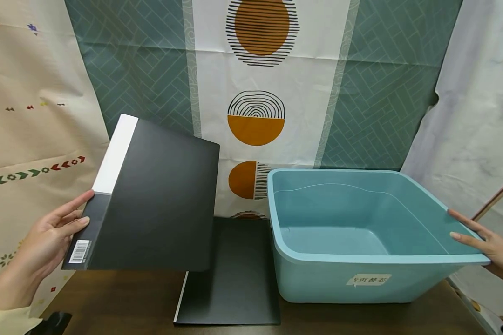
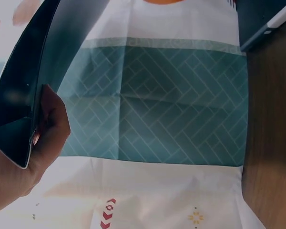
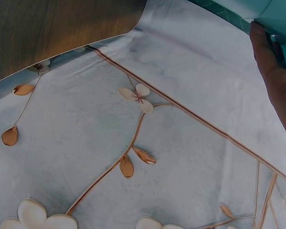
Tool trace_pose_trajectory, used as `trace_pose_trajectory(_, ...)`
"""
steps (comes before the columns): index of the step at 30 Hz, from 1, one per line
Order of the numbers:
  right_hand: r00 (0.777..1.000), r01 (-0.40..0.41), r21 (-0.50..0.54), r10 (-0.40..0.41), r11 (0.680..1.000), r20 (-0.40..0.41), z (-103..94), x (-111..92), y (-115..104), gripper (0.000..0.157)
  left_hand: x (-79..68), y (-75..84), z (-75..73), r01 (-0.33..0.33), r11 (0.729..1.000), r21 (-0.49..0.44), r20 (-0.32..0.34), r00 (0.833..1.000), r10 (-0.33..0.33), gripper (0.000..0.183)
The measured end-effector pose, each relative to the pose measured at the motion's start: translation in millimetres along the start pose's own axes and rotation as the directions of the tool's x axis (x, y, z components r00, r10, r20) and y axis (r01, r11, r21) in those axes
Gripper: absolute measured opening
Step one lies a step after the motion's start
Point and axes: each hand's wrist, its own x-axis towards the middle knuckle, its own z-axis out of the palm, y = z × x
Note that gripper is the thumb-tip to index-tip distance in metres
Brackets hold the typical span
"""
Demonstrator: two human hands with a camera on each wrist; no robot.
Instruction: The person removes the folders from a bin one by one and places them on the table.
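Black folder [image 1: 163, 200] is pinched by left grip [image 1: 54, 232] above the desk [image 1: 121, 302], near its left edge; right grip [image 1: 492, 249] clasps the blue basin [image 1: 314, 279] near the right edge. Lifting seems done; second folder [image 1: 234, 288] lies unlifted.

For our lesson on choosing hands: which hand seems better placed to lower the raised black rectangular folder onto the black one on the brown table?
Left, likely: the left hand grips the raised folder by its spine; the right hand holds the light-blue rectangular plastic tub by its rim.
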Motion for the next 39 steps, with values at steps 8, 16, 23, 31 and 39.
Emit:
trace_pose_trajectory(8,1.0,0.01,0.003,-0.01,1.0,-0.01,0.5,-1.2,0.8,0.067,-7.4,-2.9,-6.5,0.027,0.999,0.039,-0.04,0.999,-0.026,0.059)
trace_pose_trajectory(16,0.999,0.038,-0.025,-0.038,0.999,-0.001,0.2,-2.7,-1.3,0.067,-14.4,-9.0,-15.0,0.0,0.997,0.076,-0.017,1.0,0.001,0.059)
trace_pose_trajectory(23,0.999,0.03,-0.018,-0.031,0.999,-0.011,0.8,-5.3,-2.2,0.067,-21.2,-13.5,-25.6,0.08,0.993,0.087,-0.055,0.996,-0.076,0.058)
trace_pose_trajectory(31,1.0,0.001,-0.03,-0.002,1.0,-0.024,0.6,-9.2,-2.1,0.068,-30.0,-19.0,-35.2,0.129,0.969,0.212,-0.14,0.985,-0.1,0.057)
trace_pose_trajectory(39,1.0,-0.008,-0.035,0.007,0.999,-0.026,1.8,-12.5,-4.1,0.068,-38.3,-26.0,-43.4,0.149,0.953,0.264,-0.157,0.981,-0.11,0.057)
